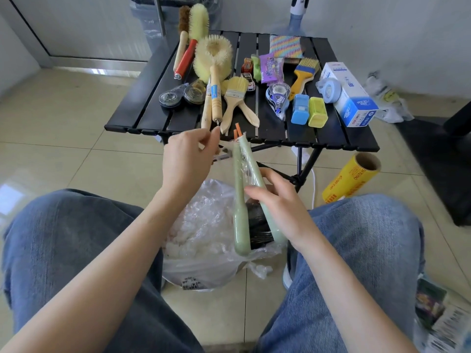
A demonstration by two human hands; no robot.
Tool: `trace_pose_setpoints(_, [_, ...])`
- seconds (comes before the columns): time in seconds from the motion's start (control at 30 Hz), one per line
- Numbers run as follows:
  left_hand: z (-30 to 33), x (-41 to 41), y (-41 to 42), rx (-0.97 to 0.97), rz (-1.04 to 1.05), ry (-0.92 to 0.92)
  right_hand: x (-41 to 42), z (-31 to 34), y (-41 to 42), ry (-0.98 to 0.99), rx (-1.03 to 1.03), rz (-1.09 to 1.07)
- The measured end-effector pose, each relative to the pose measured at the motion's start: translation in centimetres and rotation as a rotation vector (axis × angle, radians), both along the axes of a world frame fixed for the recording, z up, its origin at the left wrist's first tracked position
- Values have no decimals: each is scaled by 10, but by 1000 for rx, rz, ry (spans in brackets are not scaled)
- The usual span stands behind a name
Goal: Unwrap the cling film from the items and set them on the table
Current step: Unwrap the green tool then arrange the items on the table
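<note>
Right then, I sat with my knees apart at the bottom of the frame, and between them stood a clear plastic bag [204, 261] stuffed with crumpled film. My right hand [277, 200] was closed around a pair of pale green brushes [240, 200], just right of centre, gripping them at mid-handle. They stood nearly upright, their dark bristles [257, 228] at the low end, just above the bag, and two orange tips poking out at the top. Cling film [246, 161] was wrapped around the two handles, binding them together. My left hand [188, 154], a little left of centre, had its thumb and fingers pinched on a stretched strand of that film, pulled out to the left of the handles.

Beyond my hands, in the upper middle of the frame, was the black slatted tabletop [150, 108]. On its left part lay round yellow bristle brushes with wooden handles [212, 72] and a red-handled one [186, 59]; near them were two dark tape rolls [170, 98]. Toward the middle sat a pale paintbrush [235, 95], toy cars [247, 66] and a purple packet [271, 67]. Further right were a yellow-handled paintbrush [303, 72], a blue box [300, 108] and a green one [317, 110] side by side, and a white and blue carton [349, 95]. On the floor at the right, near my right knee, lay a yellow roll of film [349, 179].
</note>
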State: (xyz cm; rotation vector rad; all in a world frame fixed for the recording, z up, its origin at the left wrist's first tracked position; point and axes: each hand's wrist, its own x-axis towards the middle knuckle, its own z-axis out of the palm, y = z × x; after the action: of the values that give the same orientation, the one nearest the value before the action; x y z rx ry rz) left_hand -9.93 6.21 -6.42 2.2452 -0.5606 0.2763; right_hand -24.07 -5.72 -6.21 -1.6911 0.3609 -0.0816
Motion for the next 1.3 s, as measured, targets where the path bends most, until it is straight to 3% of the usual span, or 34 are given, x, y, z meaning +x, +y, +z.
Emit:
trace_pose_setpoints(0.2, [7, -31, -1, -297, -168, 802, -2, -2, -2, -49, 129, -65])
trace_pose_setpoints(0.3, [2, -47, -1, -314, -288, 993, -1, -2, -1, -58, 154, -77])
trace_pose_setpoints(0.4, [-4, -55, -5, -435, -217, 874, 1, -2, -1, -63, 179, -82])
trace_pose_setpoints(0.57, [-8, -57, -12, -424, -52, 619, 4, 2, -1, -93, 210, -74])
trace_pose_setpoints(0.8, [6, -50, -20, -591, -88, 840, 11, -4, -8, -5, 177, -121])
trace_pose_setpoints(1.0, [5, -54, -20, -584, -38, 619, 12, -2, -4, 165, 208, -19])
trace_pose_setpoints(1.13, [4, -61, -24, -617, -30, 642, 15, -1, 3, 161, 245, 12])
trace_pose_setpoints(1.3, [5, -63, -25, -649, -60, 731, 24, -8, 11, 115, 189, -167])
